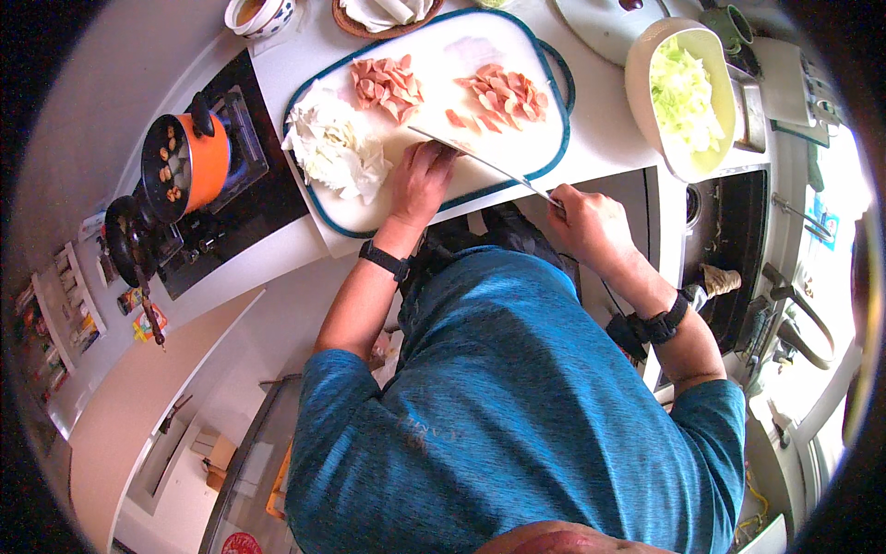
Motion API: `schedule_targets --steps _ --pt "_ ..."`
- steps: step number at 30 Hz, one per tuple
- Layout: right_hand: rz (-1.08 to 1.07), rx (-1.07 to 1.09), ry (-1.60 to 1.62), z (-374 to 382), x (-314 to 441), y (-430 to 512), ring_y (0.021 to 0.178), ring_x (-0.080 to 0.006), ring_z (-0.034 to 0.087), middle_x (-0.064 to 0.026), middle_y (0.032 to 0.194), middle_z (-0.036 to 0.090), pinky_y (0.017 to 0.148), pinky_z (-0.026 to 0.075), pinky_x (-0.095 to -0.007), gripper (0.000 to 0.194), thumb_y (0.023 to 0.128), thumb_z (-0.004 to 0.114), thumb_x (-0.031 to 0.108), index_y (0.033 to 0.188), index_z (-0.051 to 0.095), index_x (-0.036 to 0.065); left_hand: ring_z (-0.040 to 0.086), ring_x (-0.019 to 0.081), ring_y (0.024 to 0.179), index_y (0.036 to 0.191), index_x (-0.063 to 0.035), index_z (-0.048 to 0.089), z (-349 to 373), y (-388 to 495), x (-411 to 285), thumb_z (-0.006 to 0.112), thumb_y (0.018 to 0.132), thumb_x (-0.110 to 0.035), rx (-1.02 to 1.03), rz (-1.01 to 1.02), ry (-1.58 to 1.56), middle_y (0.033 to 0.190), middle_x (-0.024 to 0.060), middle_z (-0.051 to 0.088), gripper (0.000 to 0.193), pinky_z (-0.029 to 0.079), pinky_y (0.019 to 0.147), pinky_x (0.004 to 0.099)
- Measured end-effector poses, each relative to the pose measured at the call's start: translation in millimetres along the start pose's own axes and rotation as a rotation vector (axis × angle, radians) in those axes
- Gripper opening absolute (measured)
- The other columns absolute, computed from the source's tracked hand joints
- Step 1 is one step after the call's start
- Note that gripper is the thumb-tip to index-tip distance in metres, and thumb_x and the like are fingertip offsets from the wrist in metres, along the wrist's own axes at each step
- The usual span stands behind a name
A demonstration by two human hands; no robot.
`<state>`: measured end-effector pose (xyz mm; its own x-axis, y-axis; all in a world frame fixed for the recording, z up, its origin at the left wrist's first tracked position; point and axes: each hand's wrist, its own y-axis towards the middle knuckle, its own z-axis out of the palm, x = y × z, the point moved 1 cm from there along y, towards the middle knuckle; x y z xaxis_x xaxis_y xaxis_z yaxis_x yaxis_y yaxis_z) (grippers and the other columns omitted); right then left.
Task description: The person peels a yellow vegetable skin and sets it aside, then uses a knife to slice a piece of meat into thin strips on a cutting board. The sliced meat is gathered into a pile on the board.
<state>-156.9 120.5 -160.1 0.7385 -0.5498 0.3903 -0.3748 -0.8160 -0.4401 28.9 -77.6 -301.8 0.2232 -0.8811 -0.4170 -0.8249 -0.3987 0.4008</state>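
My right hand [592, 221] grips the handle of a kitchen knife [488, 165], whose blade slants across the near part of a white cutting board [429, 41] with a dark teal rim. Against the near side of the blade, my left hand [422, 176] has its fingers curled down over a piece of sausage, mostly hidden beneath them. Several pink sausage slices [473, 123] lie just beyond the blade. Farther back are a right-hand pile of slices [509, 93] and a left-hand pile [387, 86]. White leafy pieces [339, 145] are heaped on the board's left side.
An orange pot [205, 163] with food inside sits over a lit burner on the black cooktop [270, 183] at left. A cream colander [640, 90] of chopped pale-green vegetable [685, 97] stands right, near the sink [727, 235]. A glass lid [595, 28] lies behind.
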Motion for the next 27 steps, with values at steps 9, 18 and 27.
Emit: schedule_targets --steps 9,18,27 --pt "0.045 0.026 0.001 21 3 19 0.071 -0.0409 0.071 -0.0207 0.074 0.069 0.066 0.058 -0.0522 0.019 0.09 0.064 0.025 0.092 0.063 0.006 0.062 0.0287 0.098 0.113 -0.0151 0.075 2 1 -3 0.071 0.082 -0.003 -0.05 -0.032 -0.073 0.109 0.0046 0.065 0.033 0.054 0.084 0.0398" --pt "0.0 -0.007 0.044 10 1 10 0.071 -0.0391 0.071 -0.0183 0.074 0.069 0.067 0.058 -0.0508 0.018 0.091 0.063 0.025 0.091 0.063 0.008 0.063 0.0273 0.091 0.11 -0.0156 0.074 -12 -1 -7 0.072 0.081 -0.003 -0.05 -0.02 -0.033 0.105 0.0044 0.064 0.032 0.055 0.078 0.0393" --pt "-0.013 0.014 0.002 3 5 -2 0.067 -0.0387 0.07 -0.0179 0.069 0.068 0.064 0.058 -0.051 0.017 0.09 0.065 0.025 0.091 0.062 0.008 0.063 0.0292 0.091 0.11 -0.011 0.073 -10 -5 -4 0.073 0.076 -0.003 -0.031 0.004 0.012 0.101 0.0069 0.062 0.034 0.057 0.078 0.0405"
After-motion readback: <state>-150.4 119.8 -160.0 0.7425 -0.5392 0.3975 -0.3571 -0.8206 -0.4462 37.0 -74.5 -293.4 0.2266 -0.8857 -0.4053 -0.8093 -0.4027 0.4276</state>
